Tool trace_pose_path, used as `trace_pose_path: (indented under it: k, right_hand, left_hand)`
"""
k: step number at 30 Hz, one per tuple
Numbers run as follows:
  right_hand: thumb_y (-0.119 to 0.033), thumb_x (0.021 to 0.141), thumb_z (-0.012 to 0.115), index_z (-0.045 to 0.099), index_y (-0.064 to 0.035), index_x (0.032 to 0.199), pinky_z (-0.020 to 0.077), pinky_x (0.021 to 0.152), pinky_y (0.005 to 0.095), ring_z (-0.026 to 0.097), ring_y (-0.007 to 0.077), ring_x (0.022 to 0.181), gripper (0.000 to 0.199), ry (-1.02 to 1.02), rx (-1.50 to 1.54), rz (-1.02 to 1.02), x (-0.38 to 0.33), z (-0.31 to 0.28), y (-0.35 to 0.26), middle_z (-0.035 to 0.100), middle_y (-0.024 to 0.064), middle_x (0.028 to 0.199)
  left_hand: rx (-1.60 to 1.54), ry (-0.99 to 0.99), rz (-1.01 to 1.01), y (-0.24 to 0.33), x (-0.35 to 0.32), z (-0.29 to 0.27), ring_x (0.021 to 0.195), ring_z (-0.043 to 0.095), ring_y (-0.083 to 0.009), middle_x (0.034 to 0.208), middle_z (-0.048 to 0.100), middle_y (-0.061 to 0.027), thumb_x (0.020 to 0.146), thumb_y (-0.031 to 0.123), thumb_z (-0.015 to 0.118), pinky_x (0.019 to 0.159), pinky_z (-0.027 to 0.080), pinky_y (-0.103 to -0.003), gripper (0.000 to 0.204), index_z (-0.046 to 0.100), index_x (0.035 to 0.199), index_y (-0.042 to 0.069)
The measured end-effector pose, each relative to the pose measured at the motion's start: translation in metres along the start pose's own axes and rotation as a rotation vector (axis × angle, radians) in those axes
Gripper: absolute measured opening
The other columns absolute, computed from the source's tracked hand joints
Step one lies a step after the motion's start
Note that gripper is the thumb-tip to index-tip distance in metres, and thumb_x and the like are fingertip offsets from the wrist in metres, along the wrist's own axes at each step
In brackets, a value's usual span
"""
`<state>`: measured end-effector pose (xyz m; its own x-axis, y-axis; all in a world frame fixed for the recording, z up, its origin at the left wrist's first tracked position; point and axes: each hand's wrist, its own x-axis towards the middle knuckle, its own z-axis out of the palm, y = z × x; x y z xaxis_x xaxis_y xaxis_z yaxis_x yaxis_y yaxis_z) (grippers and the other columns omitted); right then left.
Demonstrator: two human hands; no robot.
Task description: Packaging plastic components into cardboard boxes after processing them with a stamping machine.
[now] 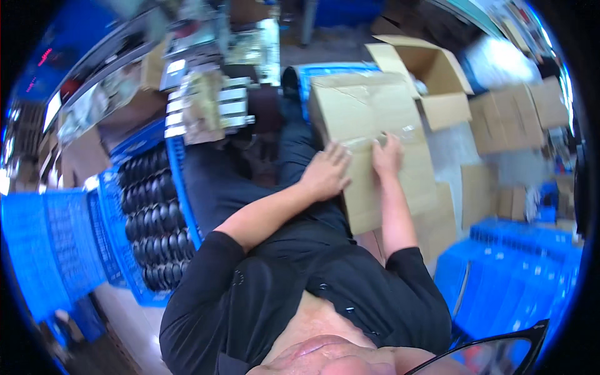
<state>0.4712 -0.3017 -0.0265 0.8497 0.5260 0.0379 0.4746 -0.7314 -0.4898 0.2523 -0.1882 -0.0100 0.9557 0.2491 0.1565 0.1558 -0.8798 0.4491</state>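
A closed brown cardboard carton [369, 103] lies in front of me, right of my legs, with a strip of clear tape running across its upper face. My left hand [328, 170] rests on the carton's left edge, its fingers stretched out and slightly spread, holding nothing. Farther right, my right hand [388, 154] touches the same face near the tape. Its thumb and forefinger stand apart, with a small dark gap between them; the other fingers are bent and partly hidden. Just beyond this hand, a bit of the tape [408, 130] shines.
A blue crate [175, 144] of black rounded parts in rows stands at my left, beside blue bins [53, 244]. An open carton [437, 69] stands beyond my right hand. Blue crates [512, 269] stack at the right. Blue crating [337, 70] shows behind the closed carton.
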Motion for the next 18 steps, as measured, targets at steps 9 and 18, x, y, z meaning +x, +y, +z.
trace_pose_path:
  k: [9,18]
  right_hand:
    - [0.005,0.084,0.071,0.052,0.0019,0.146,0.0474,0.057,0.0258,0.06,0.0105,0.069,0.065,-0.06,0.565,0.325,0.047,-0.033,0.027,0.065,0.0074,0.097]
    - [0.005,0.083,0.073,0.062,0.0003,0.135,0.0569,0.066,0.029,0.069,0.0198,0.086,0.054,-0.003,0.794,0.312,0.013,-0.055,0.012,0.065,0.0152,0.118]
  left_hand:
    - [0.022,-0.096,0.009,0.006,0.0,-0.018,0.154,0.031,-0.0448,0.161,0.042,-0.0248,0.099,0.047,0.065,0.117,0.042,-0.05,0.074,0.049,0.153,-0.001]
    - [0.042,-0.13,-0.012,0.004,0.0,-0.025,0.156,0.028,-0.0441,0.165,0.038,-0.0236,0.098,0.046,0.065,0.112,0.045,-0.055,0.075,0.046,0.155,0.001]
